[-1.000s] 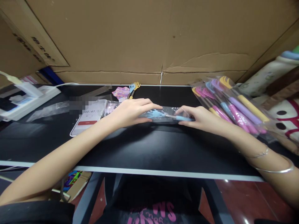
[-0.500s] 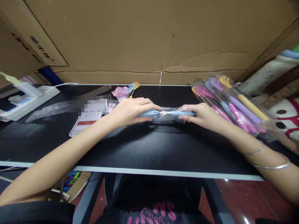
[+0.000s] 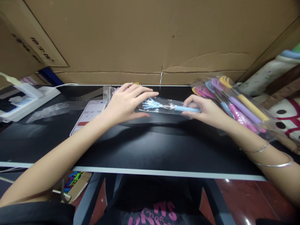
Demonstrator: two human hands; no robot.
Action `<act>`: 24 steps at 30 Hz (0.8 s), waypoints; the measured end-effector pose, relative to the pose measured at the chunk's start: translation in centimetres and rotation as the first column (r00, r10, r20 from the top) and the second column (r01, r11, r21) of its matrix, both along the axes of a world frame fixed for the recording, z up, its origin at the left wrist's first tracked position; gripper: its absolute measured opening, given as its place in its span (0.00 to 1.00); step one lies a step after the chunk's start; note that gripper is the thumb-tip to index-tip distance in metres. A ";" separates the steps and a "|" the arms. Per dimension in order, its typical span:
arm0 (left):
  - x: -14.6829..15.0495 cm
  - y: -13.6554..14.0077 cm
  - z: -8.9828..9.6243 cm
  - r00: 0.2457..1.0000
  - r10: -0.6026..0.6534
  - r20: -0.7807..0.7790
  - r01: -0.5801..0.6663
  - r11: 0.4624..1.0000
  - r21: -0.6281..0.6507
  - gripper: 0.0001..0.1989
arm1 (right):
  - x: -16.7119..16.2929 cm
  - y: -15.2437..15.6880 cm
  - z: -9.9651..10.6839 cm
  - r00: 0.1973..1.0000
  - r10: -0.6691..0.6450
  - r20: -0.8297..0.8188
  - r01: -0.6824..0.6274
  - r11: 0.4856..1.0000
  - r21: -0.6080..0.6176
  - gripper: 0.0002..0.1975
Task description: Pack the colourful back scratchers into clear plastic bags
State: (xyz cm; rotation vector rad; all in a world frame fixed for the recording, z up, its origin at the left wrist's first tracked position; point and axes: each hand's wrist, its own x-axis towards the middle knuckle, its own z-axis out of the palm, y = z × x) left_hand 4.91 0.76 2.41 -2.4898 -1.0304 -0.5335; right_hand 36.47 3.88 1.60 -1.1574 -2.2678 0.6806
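Observation:
A light blue back scratcher (image 3: 187, 108) with a claw-shaped head lies inside a clear plastic bag (image 3: 167, 107) above the black table. My right hand (image 3: 199, 107) pinches the bagged handle at its right end. Beside the claw head, my left hand (image 3: 131, 103) is spread, its thumb and fingers apart, with nothing gripped between them. Behind my left hand, the tip of a yellow back scratcher (image 3: 136, 83) shows; most of it is hidden.
Several bagged back scratchers (image 3: 243, 107) in pink, purple, blue and yellow lie at the right. A phone (image 3: 90, 115) showing a timer and empty plastic wrappers (image 3: 50, 111) are at the left, near a white power strip (image 3: 30, 103). Cardboard (image 3: 150, 40) walls the back.
My left hand has let go of the claw end and opened, moving slightly left and up. The bagged back scratcher has shifted a little to the right with my right hand.

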 end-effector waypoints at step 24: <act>0.2 0.5 -1.1 0.996 -0.055 0.067 0.064 0.988 -0.141 0.21 | 0.8 0.6 -0.5 0.987 0.146 -0.070 -0.153 0.983 -0.105 0.17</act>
